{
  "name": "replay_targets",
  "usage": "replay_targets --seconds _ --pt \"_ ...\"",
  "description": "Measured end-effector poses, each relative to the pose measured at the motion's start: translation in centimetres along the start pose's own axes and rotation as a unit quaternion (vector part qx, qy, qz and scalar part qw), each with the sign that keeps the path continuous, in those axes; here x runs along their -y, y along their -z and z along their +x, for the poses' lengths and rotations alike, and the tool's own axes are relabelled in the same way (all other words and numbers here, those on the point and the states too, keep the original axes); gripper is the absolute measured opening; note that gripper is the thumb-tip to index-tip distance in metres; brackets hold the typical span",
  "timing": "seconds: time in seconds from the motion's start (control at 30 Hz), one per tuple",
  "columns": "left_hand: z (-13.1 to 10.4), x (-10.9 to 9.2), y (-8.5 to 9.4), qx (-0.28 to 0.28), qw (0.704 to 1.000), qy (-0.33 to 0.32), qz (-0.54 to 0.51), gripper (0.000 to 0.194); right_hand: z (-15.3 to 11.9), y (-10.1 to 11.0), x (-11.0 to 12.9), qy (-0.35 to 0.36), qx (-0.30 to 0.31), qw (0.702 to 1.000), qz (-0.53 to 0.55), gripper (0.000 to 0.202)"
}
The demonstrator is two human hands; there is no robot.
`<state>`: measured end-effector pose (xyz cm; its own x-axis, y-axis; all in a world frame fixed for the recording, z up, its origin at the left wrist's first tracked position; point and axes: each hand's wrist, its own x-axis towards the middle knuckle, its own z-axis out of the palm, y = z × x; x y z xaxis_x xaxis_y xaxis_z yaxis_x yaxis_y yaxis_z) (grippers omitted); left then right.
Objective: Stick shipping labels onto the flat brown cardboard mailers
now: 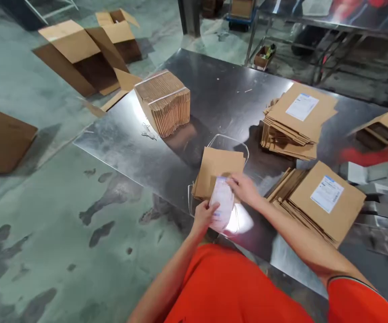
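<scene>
A stack of white label sheets (222, 204) is held at the table's near edge. My left hand (204, 216) pinches its lower left side, thumb on top. At its upper right corner, my right hand (244, 187) has its fingers closed on the sheets. Just beyond lies a small pile of flat brown cardboard pieces (219, 166), with loose white straps (229, 137) around it. Two piles of flat cardboard with a white label on top stand to the right, one nearer (301, 197) and one farther (281, 112).
A strapped bundle of folded cardboard (170, 110) stands on the metal table (133, 157). Open cartons (96, 67) sit on the floor at the upper left. Grey boxes (385, 220) lie at the right, near a blurred red shape and another labelled carton (387, 125).
</scene>
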<state>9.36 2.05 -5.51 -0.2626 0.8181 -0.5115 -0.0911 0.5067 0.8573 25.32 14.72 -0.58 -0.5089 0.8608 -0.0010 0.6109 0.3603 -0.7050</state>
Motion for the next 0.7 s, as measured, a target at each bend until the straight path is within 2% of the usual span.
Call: replay_targets --seconds 0.1,0.2,0.3,0.43,0.5,0.57,0.63,0.7 --pt "0.5 2.3 1.2 0.01 1.0 0.016 0.019 0.036 4.9 0.0 -2.4 -0.032 -0.027 0.997 -0.061 0.016" --pt "1.0 4.1 2.2 -0.001 0.998 0.025 0.049 0.033 7.9 -0.4 -3.5 -0.03 0.015 0.989 -0.144 0.037" --pt "0.7 5.7 3.2 0.005 0.997 0.033 0.075 0.032 8.3 -0.9 -3.5 -0.026 0.041 0.972 -0.229 0.046" --pt "-2.1 6.9 5.8 0.035 0.991 0.037 0.125 0.037 7.2 -1.6 -2.6 -0.035 -0.008 0.953 -0.3 0.066" --pt "-3.2 6.2 7.1 0.056 0.987 0.002 0.154 0.04 7.2 -2.3 -2.3 0.013 -0.007 0.957 -0.289 0.063" --pt "-3.0 4.7 7.8 0.085 0.977 -0.081 0.181 0.036 7.5 -3.4 -2.3 0.058 0.02 0.961 -0.27 0.056" --pt "-1.5 3.0 7.7 0.106 0.948 -0.19 0.233 0.03 7.7 -4.8 -2.3 0.054 0.024 0.962 -0.268 0.058" --pt "0.6 1.7 7.3 0.112 0.902 -0.27 0.319 0.027 7.2 -6.4 -2.2 0.038 0.004 0.959 -0.281 0.065"
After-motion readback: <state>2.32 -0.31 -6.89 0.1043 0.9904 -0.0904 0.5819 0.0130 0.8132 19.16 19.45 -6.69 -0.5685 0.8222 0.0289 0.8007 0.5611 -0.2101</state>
